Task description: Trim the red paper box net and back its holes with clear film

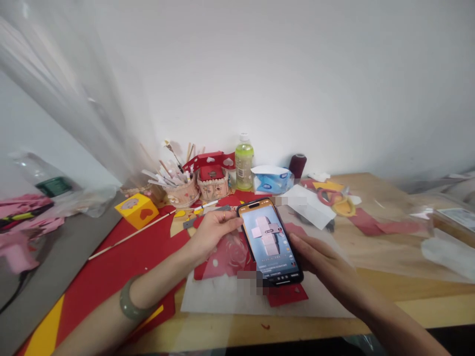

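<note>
A smartphone (pixel 265 237) is tilted up above the table between my two hands. Its lit screen shows a pale cross-shaped paper piece on a blue background. My left hand (pixel 211 230), with a ring on a finger and a green bangle on the wrist, pinches the phone's upper left edge. Along the lower right edge lies my right hand (pixel 319 254), its fingers partly hidden behind the phone. Beneath the phone are red paper pieces (pixel 218 262) on a white sheet (pixel 208 299).
Pen cups (pixel 181 194), a green-liquid bottle (pixel 244 165), a tissue pack (pixel 272 180) and a dark thread spool (pixel 297 164) stand along the wall. At left are a yellow box (pixel 136 214) and a pink glue gun (pixel 17 249). Scissors (pixel 347 206) lie at right.
</note>
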The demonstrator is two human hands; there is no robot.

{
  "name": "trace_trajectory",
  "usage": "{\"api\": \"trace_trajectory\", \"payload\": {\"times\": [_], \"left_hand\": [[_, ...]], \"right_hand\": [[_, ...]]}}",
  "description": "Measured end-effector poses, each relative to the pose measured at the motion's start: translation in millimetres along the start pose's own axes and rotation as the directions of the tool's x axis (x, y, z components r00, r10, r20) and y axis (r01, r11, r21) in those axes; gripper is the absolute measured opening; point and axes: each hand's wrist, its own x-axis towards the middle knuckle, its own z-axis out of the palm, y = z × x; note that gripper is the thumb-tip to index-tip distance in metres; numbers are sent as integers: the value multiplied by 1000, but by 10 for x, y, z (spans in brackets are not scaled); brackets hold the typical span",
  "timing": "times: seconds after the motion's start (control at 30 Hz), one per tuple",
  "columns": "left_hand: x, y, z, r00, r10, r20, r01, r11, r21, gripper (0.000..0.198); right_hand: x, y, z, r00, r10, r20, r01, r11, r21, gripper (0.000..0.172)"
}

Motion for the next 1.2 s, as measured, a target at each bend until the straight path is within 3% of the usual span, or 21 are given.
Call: {"api": "trace_trajectory", "payload": {"times": [0.23, 0.37, 0.5, 0.57, 0.63, 0.7, 0.8, 0.93, 1.0, 1.07, 1.1, 1.13, 1.2], "left_hand": [[19, 17, -13, 999, 15, -35, -16, 1000, -25, 26], [56, -6, -41, 999, 13, -48, -16, 998, -64, 27], [78, -23, -103, 998, -3, -60, -3, 995, -95, 29], [82, -29, -127, 998, -22, -52, 16, 995, -102, 30], [85, -34, -136, 998, -38, -48, 33, 994, -101, 31], [86, -39, -134, 997, -54, -52, 49, 994, -98, 32], [84, -45, -120, 994, -80, -74, 72, 992, -105, 32], [88, -55, -99, 990, -98, -102, 84, 987, -138, 32], [101, -67, -92, 989, -100, -108, 82, 984, -157, 33], [119, -87, -94, 988, -93, -123, 71, 982, -173, 35], [130, -100, -99, 987, -93, -134, 69, 982, -178, 35], [139, -112, -106, 985, -98, -145, 70, 981, -183, 34], [155, -134, -122, 981, -119, -154, 89, 978, -189, 32]], "right_hand": [[151, -277, -4, 997, -33, 67, 38, 996, -78, 56], [249, -380, -23, 984, 18, 179, -19, 1000, 2, 53], [289, -382, 1, 876, -84, 475, 8, 987, 159, 85], [300, -336, 19, 834, -99, 542, 1, 984, 178, 90], [316, -286, 28, 837, -101, 537, 11, 986, 167, 89], [334, -256, 23, 874, -68, 481, -3, 989, 145, 79], [356, -262, 6, 922, 68, 381, -141, 976, 166, 56], [385, -330, 2, 902, 144, 407, -255, 938, 235, 48], [429, -383, -29, 909, 120, 400, -194, 970, 149, 47], [518, -462, -124, 944, 16, 331, 18, 995, -100, 44], [584, -516, -202, 953, -61, 296, 142, 956, -259, 44], [665, -580, -299, 954, -187, 236, 280, 837, -470, 45], [863, -735, -528, 934, -326, 147, 343, 699, -628, 46]]}}
